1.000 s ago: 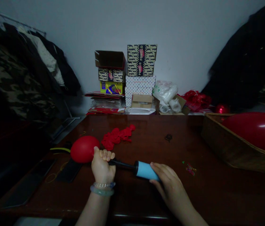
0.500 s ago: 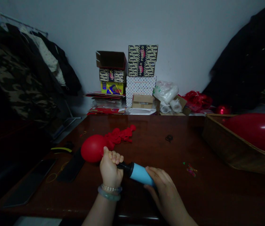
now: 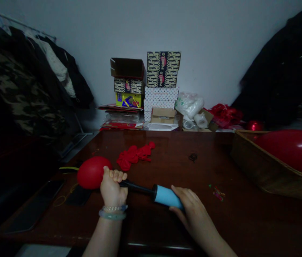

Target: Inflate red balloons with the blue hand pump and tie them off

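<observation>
A partly inflated red balloon (image 3: 93, 173) sticks out to the left of my left hand (image 3: 113, 187), which is wrapped around its neck and the black end of a hand balloon pump (image 3: 167, 197). The balloon's mouth and the pump's tip are hidden in that fist. A black rod shows between my left hand and the pump's light-blue barrel. Around the barrel's right end, my right hand (image 3: 193, 210) is closed. Behind the balloon lies a heap of limp red balloons (image 3: 132, 155) on the dark table (image 3: 164, 228).
A wooden-sided basket (image 3: 271, 175) with a large red balloon (image 3: 292, 150) stands at the right. Small coloured bands (image 3: 217, 193) and a black coil (image 3: 193, 157) lie on the table. A phone-like dark slab (image 3: 36, 205) is at the left. Stacked boxes (image 3: 163, 69) rise behind.
My left hand has moved left with the balloon, baring more of the black rod. My right hand and the blue barrel have shifted slightly right.
</observation>
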A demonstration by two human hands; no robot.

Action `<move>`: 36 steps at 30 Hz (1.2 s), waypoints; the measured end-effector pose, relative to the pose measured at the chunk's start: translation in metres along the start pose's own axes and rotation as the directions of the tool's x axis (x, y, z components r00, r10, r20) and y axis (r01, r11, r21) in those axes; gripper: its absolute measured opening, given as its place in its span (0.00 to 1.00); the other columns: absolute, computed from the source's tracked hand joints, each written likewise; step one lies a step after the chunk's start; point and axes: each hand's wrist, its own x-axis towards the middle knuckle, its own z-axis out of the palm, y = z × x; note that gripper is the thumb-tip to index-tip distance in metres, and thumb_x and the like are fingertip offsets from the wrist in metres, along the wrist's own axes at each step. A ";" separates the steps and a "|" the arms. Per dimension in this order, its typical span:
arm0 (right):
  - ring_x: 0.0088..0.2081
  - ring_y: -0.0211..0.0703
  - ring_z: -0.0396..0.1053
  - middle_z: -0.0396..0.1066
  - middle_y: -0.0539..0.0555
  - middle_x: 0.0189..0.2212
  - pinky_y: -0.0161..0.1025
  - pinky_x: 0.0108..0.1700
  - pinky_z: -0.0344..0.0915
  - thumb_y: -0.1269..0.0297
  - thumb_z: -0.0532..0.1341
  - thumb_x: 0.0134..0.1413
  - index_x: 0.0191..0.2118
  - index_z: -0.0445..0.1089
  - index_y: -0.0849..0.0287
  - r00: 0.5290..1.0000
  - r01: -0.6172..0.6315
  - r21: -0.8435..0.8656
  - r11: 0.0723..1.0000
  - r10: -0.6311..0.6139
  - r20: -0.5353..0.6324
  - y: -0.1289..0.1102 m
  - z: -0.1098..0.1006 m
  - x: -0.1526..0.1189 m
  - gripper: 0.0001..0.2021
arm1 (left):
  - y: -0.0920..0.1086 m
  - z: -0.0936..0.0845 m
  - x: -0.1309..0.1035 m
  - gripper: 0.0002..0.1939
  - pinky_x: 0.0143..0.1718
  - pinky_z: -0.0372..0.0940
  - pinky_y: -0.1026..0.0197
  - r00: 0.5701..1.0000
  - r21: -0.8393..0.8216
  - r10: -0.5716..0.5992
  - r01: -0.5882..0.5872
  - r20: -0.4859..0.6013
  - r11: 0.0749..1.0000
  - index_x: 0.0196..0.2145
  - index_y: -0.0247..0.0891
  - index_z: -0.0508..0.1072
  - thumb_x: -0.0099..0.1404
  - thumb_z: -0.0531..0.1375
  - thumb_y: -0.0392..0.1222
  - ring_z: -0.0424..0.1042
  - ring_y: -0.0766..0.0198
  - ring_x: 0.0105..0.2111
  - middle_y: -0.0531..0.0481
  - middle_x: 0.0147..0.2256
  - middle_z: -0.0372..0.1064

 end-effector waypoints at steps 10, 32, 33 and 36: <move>0.48 0.51 0.67 0.68 0.60 0.49 0.51 0.49 0.68 0.66 0.58 0.60 0.60 0.59 0.54 0.999 0.028 -0.079 0.996 -0.031 -0.032 -0.002 -0.002 0.000 0.23 | -0.012 -0.006 -0.003 0.23 0.16 0.49 0.67 1.000 -0.019 -0.020 0.020 0.011 1.000 0.19 0.38 0.51 0.63 0.60 0.46 0.47 0.74 0.13 0.61 0.14 0.45; 0.47 0.51 0.69 0.69 0.59 0.48 0.50 0.50 0.69 0.73 0.63 0.52 0.57 0.62 0.55 0.999 -0.020 -0.008 1.000 0.020 0.044 -0.020 0.002 0.002 0.26 | -0.028 -0.002 -0.015 0.24 0.16 0.49 0.67 0.995 0.033 -0.078 0.076 0.066 0.997 0.19 0.39 0.51 0.63 0.61 0.49 0.46 0.74 0.13 0.61 0.13 0.45; 0.47 0.51 0.69 0.69 0.58 0.48 0.50 0.50 0.69 0.72 0.63 0.52 0.57 0.61 0.55 0.999 -0.022 -0.012 1.000 0.023 0.048 -0.019 0.001 0.002 0.26 | -0.022 -0.002 -0.012 0.24 0.16 0.49 0.67 0.996 0.028 -0.069 0.068 0.057 0.997 0.19 0.39 0.51 0.63 0.60 0.48 0.46 0.74 0.12 0.61 0.13 0.45; 0.48 0.51 0.68 0.68 0.58 0.49 0.50 0.50 0.69 0.71 0.62 0.55 0.58 0.61 0.54 0.998 -0.020 -0.027 0.999 0.022 0.051 -0.013 -0.002 0.003 0.25 | -0.008 -0.003 -0.003 0.24 0.16 0.50 0.67 0.998 0.009 -0.042 0.042 0.037 0.999 0.19 0.38 0.51 0.63 0.61 0.47 0.47 0.74 0.12 0.61 0.13 0.45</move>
